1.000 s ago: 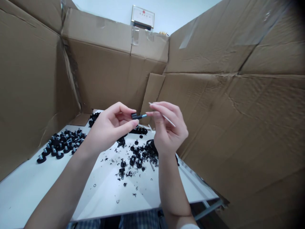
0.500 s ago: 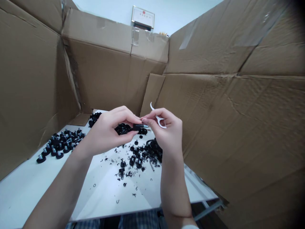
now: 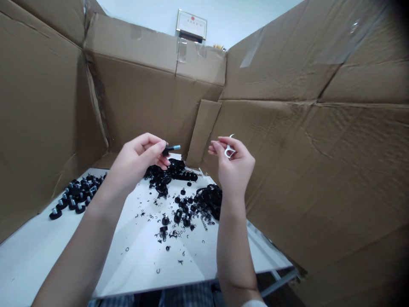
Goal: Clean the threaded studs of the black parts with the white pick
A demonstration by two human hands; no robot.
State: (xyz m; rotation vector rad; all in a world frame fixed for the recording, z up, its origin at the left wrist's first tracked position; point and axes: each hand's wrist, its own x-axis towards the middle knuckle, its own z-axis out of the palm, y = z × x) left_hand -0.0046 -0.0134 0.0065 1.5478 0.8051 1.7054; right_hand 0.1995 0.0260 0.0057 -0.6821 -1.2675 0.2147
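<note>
Left hand (image 3: 136,164): fingers (image 3: 156,147) pinch a black studded foot (image 3: 170,149), held up clear of the pile.
Right hand (image 3: 233,166): fingers (image 3: 220,144) grip a white floss pick (image 3: 229,151).
Below the fingers: black rubber feet (image 3: 207,200) on the white tabletop (image 3: 128,264).

No readable text anywhere. Small framed plaque (image 3: 191,24) on the wall (image 3: 137,10) above the cardboard sheets (image 3: 134,102): red mark at top, dark lines under it, too small to read. No legible print on the cardboard. No marks visible on the black part (image 3: 166,151) in the left hand (image 3: 137,162) or the white plastic pick (image 3: 229,151) in the right hand (image 3: 232,166).
</note>
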